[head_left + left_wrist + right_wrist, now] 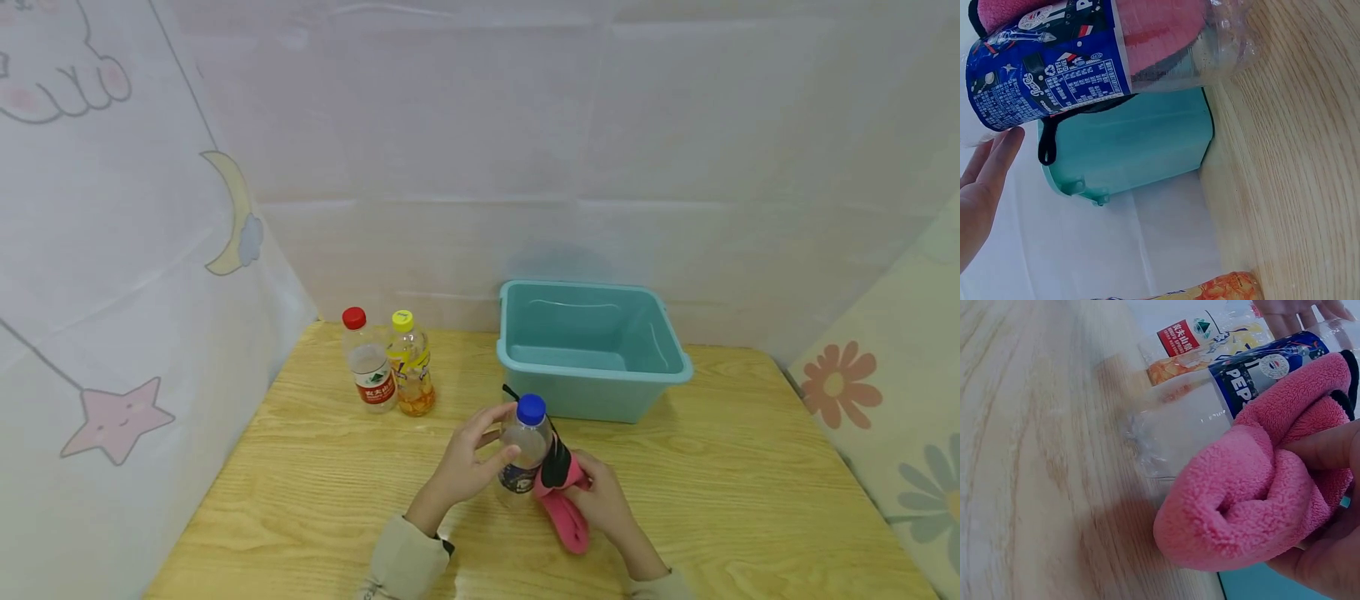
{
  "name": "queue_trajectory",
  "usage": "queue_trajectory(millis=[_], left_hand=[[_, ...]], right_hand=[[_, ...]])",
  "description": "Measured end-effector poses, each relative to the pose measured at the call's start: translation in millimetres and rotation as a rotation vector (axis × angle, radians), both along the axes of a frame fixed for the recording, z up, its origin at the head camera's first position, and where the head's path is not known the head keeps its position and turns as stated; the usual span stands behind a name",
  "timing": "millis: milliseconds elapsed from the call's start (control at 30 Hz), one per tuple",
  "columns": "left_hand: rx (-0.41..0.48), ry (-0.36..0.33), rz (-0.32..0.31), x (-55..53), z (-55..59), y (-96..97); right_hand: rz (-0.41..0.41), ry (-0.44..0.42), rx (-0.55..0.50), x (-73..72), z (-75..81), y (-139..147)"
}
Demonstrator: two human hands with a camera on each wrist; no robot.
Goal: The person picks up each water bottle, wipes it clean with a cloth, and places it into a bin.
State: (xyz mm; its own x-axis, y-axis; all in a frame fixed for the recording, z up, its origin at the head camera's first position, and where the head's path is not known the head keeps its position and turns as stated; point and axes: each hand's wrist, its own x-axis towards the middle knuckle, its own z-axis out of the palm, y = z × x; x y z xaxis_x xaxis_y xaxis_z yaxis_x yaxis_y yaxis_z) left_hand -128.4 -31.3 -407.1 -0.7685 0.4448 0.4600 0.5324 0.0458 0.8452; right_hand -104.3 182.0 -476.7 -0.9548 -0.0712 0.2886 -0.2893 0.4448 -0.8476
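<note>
A clear plastic Pepsi bottle with a blue cap and dark blue label stands upright on the table. My left hand holds it near its shoulder from the left, thumb in front. In the left wrist view, fingertips are at the upper edge of its label. My right hand grips a folded pink cloth with black trim, close against the bottle's right side. The right wrist view shows the plush cloth bunched between thumb and fingers, overlapping the bottle.
A teal plastic bin stands behind the bottle to the right. At the back left are a red-capped bottle and a yellow-capped bottle, side by side. The wooden table is bordered by pale printed cloth walls.
</note>
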Motion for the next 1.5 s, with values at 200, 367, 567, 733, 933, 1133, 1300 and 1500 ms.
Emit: queue_trajectory(millis=[200, 367, 567, 733, 933, 1133, 1300, 1500], left_hand=[[0.009, 0.030, 0.017, 0.6, 0.2, 0.1], [-0.006, 0.012, 0.015, 1.1, 2.1, -0.6], [-0.032, 0.004, -0.005, 0.3, 1.7, -1.5], [-0.044, 0.013, -0.012, -1.4, 0.7, -1.3], [-0.035, 0.008, -0.010, -1.6, 0.8, -1.6], [-0.034, 0.010, -0.023, -1.2, 1.2, -2.0], [-0.057, 0.041, -0.037, -2.5, -3.8, -1.6], [-0.090, -0.008, -0.006, -10.9, -26.1, 2.4]], right_hand=[[-0.049, -0.001, 0.002, 12.1, 31.4, -4], [-0.055, 0.037, -0.014, 16.6, 41.9, -3], [-0.054, 0.107, -0.046, 17.5, 50.9, -2], [-0.022, 0.240, -0.028, 9.8, 47.9, 5], [0.018, 0.279, -0.033, 2.9, 50.5, 10], [0.054, 0.306, -0.010, 6.9, 75.8, 1], [0.098, 0.289, 0.011, 0.9, 68.7, 5], [0.105, 0.282, 0.078, -8.1, 55.0, 12]])
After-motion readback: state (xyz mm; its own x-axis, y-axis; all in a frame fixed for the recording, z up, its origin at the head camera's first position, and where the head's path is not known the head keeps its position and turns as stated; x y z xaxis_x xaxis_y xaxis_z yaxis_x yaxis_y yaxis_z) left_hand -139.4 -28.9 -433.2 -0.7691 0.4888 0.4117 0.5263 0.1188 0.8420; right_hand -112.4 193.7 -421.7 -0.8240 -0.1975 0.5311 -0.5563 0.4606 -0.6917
